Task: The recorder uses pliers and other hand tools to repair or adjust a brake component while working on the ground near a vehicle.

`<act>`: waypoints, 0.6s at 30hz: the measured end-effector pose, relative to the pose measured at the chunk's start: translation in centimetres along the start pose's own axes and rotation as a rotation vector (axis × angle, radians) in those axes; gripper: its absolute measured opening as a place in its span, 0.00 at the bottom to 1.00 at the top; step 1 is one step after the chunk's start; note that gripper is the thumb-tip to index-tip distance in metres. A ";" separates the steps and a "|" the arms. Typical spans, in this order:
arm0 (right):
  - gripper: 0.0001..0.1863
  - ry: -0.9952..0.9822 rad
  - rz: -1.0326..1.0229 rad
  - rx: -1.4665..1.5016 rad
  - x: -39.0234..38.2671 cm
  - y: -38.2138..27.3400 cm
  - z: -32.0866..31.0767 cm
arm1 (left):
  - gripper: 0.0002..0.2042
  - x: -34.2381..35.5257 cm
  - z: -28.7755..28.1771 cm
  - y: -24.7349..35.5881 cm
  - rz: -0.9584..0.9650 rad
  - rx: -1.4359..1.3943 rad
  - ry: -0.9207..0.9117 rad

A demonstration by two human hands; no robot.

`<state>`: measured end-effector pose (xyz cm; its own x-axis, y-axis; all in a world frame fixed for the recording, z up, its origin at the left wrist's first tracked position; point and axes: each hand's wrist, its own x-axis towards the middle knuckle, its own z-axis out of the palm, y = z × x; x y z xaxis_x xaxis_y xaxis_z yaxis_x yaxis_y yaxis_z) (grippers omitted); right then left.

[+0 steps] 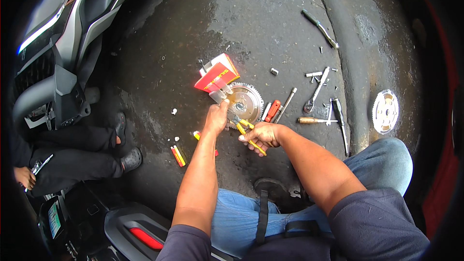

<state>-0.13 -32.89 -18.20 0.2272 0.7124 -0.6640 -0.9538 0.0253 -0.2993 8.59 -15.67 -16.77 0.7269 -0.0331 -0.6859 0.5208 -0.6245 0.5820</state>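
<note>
At far left, a grey and black motorcycle (pixel 79 34) stands at the edge of view; below it, a co-worker's hand (pixel 24 177) holds a shiny metal tool (pixel 42 165) over dark trousers. Next, on the dark floor (pixel 159 34), a small red and yellow packet (pixel 178 156) lies near the person's left forearm. A red and white box (pixel 218 76) lies tilted, with clear plastic (pixel 219 95) at its near side. Left hand (pixel 216 116): fingers curled at the plastic and the left edge of a toothed metal disc (pixel 249 101); cannot tell which of the two it grips. The disc lies flat, just right of the box. Right hand (pixel 261 137): closed around the yellow handles of pliers (pixel 241 127), whose nose points to the disc's near edge. Right of the disc: a red-handled tool (pixel 272 110) and a metal rod (pixel 287 105), side by side. Further right, a ratchet (pixel 316 92) and a wooden-handled screwdriver (pixel 309 120). A second toothed disc (pixel 385 111) lies at far right, well apart.
</note>
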 end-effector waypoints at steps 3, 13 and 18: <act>0.19 0.005 0.007 -0.011 0.1 -0.1 0.2 | 0.28 0.0 -0.1 -0.3 -0.007 0.001 0.001; 0.19 0.030 -0.006 -0.033 0.3 -0.4 0.3 | 0.28 0.4 -0.1 -0.7 -0.008 -0.045 0.031; 0.19 0.060 -0.013 -0.048 0.2 -0.3 0.5 | 0.28 0.4 0.2 -0.8 -0.036 -0.028 0.037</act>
<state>0.08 -32.38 -17.95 0.2523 0.6690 -0.6991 -0.9405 -0.0005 -0.3399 8.39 -15.34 -17.56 0.7234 0.0185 -0.6902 0.5591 -0.6023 0.5698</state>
